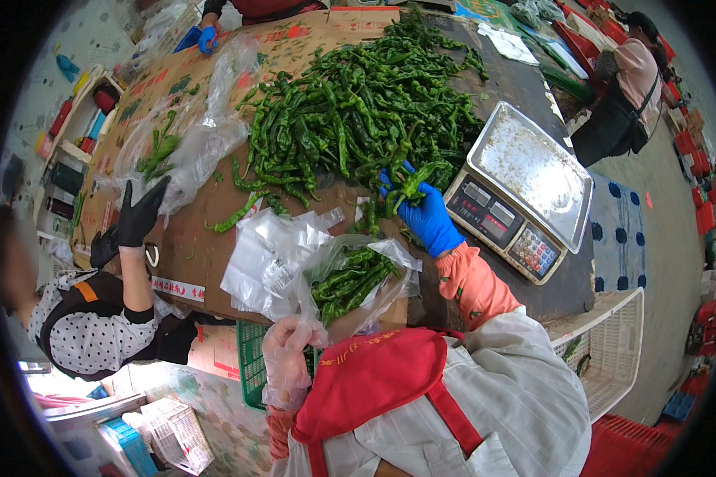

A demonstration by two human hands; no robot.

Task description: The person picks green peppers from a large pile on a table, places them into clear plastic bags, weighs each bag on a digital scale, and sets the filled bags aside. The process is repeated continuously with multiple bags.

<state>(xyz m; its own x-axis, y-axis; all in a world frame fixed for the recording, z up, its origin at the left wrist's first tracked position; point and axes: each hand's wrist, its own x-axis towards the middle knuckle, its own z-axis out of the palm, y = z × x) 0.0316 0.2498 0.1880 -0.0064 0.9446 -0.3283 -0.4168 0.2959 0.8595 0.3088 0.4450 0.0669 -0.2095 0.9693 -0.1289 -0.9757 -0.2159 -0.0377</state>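
Note:
In a blue glove, my right hand point(426, 217) grips several long green peppers point(414, 179) at the near edge of a large pepper heap point(358, 113). My left hand point(292, 352), in a clear plastic glove, pinches the rim of a clear plastic bag point(403, 256). Inside that bag lies a bundle of green peppers point(352, 280), held close to my body at the table's edge. A stack of flat clear bags point(268, 250) lies left of the opened one and partly under it. A few loose peppers point(238, 217) rest between the heap and the stack.
A digital scale point(513, 191) with a metal pan stands right of my hand. At left, a co-worker's black-gloved hand point(137, 214) is by a plastic bag point(209, 143) with greens. Across the table is another person's blue-gloved hand point(207, 40). Crates point(608, 352) flank the near edge.

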